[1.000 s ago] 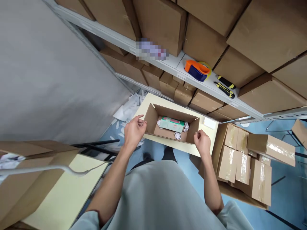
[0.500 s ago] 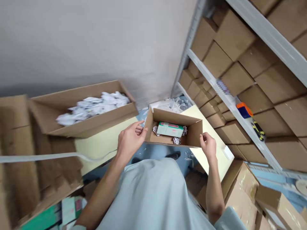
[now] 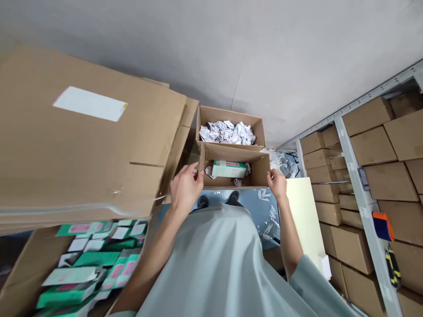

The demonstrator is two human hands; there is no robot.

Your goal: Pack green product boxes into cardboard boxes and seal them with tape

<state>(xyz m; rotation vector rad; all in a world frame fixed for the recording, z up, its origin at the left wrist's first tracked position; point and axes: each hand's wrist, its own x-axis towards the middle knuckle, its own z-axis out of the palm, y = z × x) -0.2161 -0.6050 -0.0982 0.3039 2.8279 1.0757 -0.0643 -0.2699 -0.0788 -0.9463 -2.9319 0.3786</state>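
Observation:
A small open cardboard box (image 3: 261, 169) is held up in front of my body, between both hands. Inside it lies a green and white carton (image 3: 228, 168), with a few wads of crumpled paper (image 3: 238, 182) around it. My left hand (image 3: 187, 185) grips the box's left end, thumb against the wall. At the opposite end my right hand (image 3: 277, 182) pinches the right edge with curled fingers. Just beyond stands a larger cardboard box (image 3: 231, 115), partly filled with crumpled white paper (image 3: 228, 132).
Large flattened cardboard sheets (image 3: 99, 145) rise at the left. Below them a big box holds several green and pink cartons (image 3: 95, 257). A pale yellow board (image 3: 302, 215) is at my right, beside metal shelving (image 3: 358, 189) stacked with brown boxes. Paper scraps (image 3: 284, 165) lie beyond my right hand.
My view has swung left, bringing the cardboard sheets and green cartons into sight. The held box has come round in front of the paper-filled box, still between my hands.

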